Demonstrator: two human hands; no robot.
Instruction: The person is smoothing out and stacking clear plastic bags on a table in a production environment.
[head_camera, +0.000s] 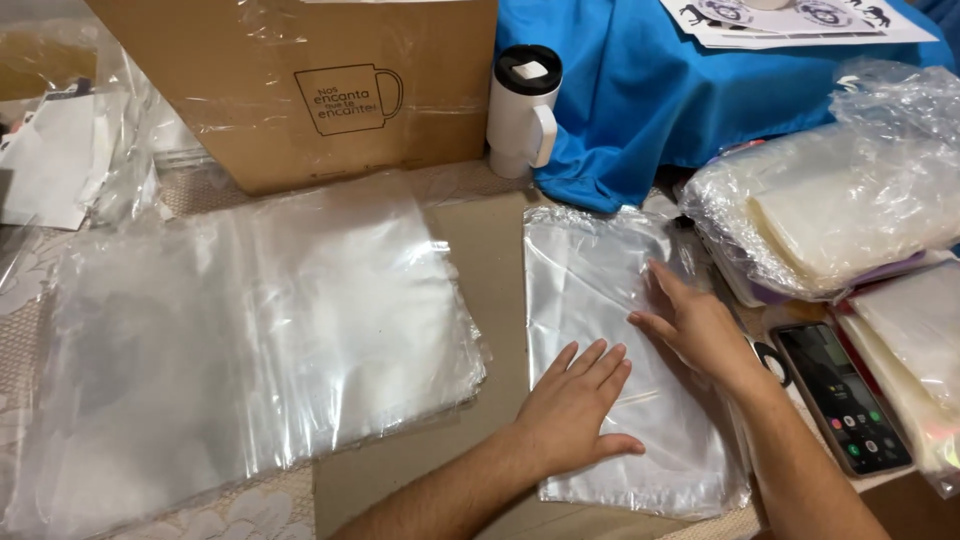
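A clear bag (610, 340) lies flat on the table (495, 260) under both hands, its near end reaching almost to the table's edge and its far end crumpled against the blue cloth (650, 100); being see-through, its edges are hard to trace, and whether it is one bag or several stacked cannot be told. The left hand (575, 410) rests palm down on the bag's near half, fingers spread and straight, grasping nothing. The right hand (695, 325) lies just beyond and to the right of it, also open, fingertips pressing on the film near the bag's right side, the thumb toward the left hand; nothing is pinched between its fingers. Both forearms are cut off by the lower frame. Left of the left hand, well apart, sits a broad stack of clear bags (250, 330), its left end running out of view. Beyond the hands stands a white tumbler (524, 110) with a black lid, touching the blue cloth, and beside it a cardboard box (300, 90) cut off at the top. Right of the right hand lies a phone (843, 395), screen lit, and past it wrapped bundles of pale sheets (850, 200) under crinkled plastic, their contents hard to make out
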